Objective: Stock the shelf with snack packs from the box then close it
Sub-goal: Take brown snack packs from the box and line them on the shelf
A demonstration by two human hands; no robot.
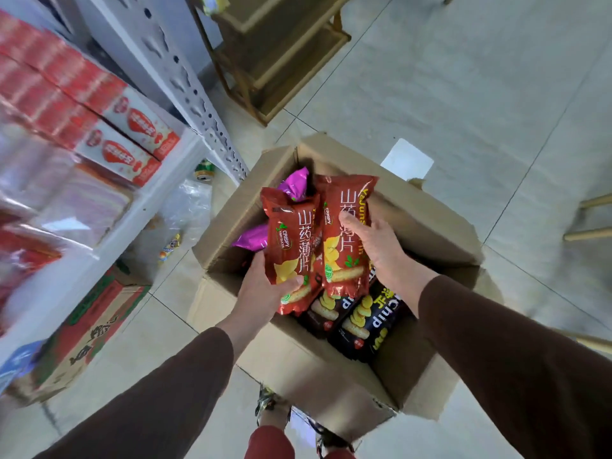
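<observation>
Now each hand grips a red pack: left hand [265, 293] low, right hand [371, 240] higher, above the box [331, 376]. Best lift both clear, then carry them upright to the shelf [159, 190].

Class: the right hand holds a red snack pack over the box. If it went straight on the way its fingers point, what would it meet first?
Probably the other red pack, held by the left hand beside the right hand; depth is unclear.

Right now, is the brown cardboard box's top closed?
No: the brown cardboard box has its flaps open, with black snack packs visible inside.
</observation>
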